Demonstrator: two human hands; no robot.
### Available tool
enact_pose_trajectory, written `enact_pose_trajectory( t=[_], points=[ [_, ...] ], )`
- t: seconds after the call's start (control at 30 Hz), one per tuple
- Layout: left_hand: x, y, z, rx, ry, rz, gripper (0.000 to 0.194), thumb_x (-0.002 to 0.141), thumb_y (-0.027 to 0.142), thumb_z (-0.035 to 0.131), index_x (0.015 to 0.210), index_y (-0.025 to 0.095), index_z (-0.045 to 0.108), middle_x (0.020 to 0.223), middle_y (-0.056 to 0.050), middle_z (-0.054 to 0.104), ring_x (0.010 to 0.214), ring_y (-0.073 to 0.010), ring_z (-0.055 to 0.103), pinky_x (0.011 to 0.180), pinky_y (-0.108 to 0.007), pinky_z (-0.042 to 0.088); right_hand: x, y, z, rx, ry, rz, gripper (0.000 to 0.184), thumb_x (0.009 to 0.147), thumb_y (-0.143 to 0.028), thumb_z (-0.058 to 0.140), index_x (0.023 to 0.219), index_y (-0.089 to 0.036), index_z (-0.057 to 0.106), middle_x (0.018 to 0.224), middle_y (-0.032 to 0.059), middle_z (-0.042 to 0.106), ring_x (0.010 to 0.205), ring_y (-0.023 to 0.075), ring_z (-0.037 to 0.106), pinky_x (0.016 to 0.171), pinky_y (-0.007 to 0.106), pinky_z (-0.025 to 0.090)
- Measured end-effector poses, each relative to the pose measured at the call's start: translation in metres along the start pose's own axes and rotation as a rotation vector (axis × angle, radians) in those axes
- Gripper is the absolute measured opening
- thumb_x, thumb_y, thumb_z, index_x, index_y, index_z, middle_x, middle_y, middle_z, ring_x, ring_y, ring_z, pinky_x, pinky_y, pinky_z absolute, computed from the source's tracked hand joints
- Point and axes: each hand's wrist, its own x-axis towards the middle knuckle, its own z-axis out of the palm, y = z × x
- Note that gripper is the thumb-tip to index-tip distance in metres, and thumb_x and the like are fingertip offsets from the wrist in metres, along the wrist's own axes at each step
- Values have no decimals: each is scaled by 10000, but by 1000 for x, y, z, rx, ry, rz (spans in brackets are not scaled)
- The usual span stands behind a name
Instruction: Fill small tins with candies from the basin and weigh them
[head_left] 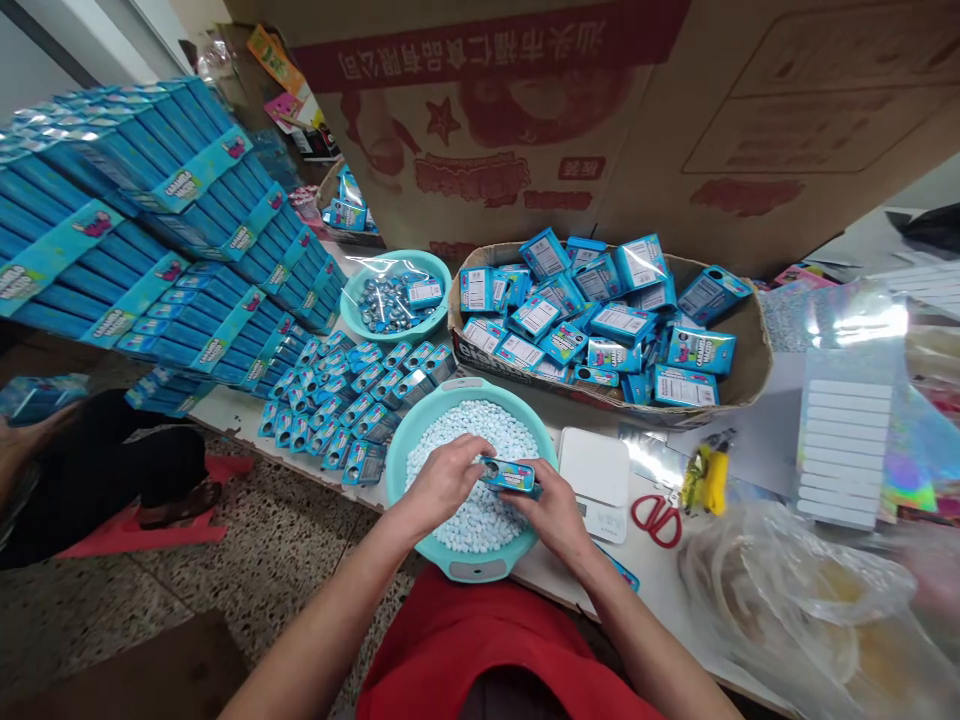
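Note:
My right hand (553, 508) grips a small blue candy box (511, 476), lying level over a turquoise basin (400, 450) of small white candies (472, 530). The round hole at the box's left end faces up. My left hand (448, 482) is at that end, its fingers drawn together by the hole. What the left fingers hold, if anything, is hidden. Right of the basin lies a white scale (595, 467). To the left, several rows of blue boxes (330, 410) stand with round holes upward.
An open carton (705, 410) of blue boxes stands behind, beside a smaller basin (354, 325) of shiny wrapped pieces. Stacked packs (172, 230) rise at left. Red scissors (657, 520), a yellow cutter (715, 480) and a plastic bag (795, 600) lie right. Another person's leg (112, 460) shows left.

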Motion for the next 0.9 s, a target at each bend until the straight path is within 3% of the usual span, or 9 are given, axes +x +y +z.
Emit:
enact_pose_trajectory(
  t=[0.13,0.3,0.4,0.5,0.6,0.7,0.77,0.9],
  points=[
    [-7,-15,-1,16,102,-135,227,802,149,481,987,201,602,990,-43,621,913,-188,567,864,-343,441,0,7,0,100,32,18,311,695,-354,694,954,-212,600,928,38,622,895,233,589,810,361,448],
    [-23,-20,25,219,131,-17,411,854,110,379,1221,222,527,1245,-82,544,1136,-217,488,961,-394,403,2,7,3,117,48,33,341,679,-401,702,941,-205,607,919,51,628,893,245,593,802,367,455],
    [-34,-15,45,378,109,-10,577,813,20,353,1341,246,400,1415,-85,395,1205,-260,438,956,-451,395,4,5,7,104,75,38,358,672,-428,699,929,-198,606,898,57,635,861,248,601,787,376,467],
    [-39,-13,50,399,153,1,623,814,23,355,1394,244,299,1470,-105,293,1243,-267,398,966,-453,389,6,5,9,69,82,13,352,683,-436,684,930,-197,610,884,59,636,844,249,603,773,383,476],
    [-37,-10,41,330,163,63,591,846,108,392,1407,232,252,1434,-119,331,1272,-250,354,1002,-427,364,5,2,12,32,58,-51,319,713,-419,658,944,-206,609,900,67,638,866,260,601,779,400,478],
    [-33,-6,24,308,18,88,513,813,108,448,1305,246,395,1224,-84,523,1144,-232,461,948,-392,403,3,-4,17,41,-32,-151,275,757,-381,616,978,-218,598,942,68,643,910,257,602,805,407,485],
    [-37,-6,11,285,-12,31,410,802,119,474,1195,235,477,1080,-64,573,1029,-214,517,883,-356,433,1,-8,17,48,-61,-185,343,769,-382,611,1069,-222,563,1025,74,633,969,255,595,837,413,487],
    [-75,-16,-23,291,278,-242,330,833,242,503,1160,221,465,1092,-66,559,1020,-208,529,863,-330,431,-4,-8,1,-8,41,-120,447,769,-443,617,1151,-232,522,1141,84,603,1049,266,575,898,435,469]
  ],
)
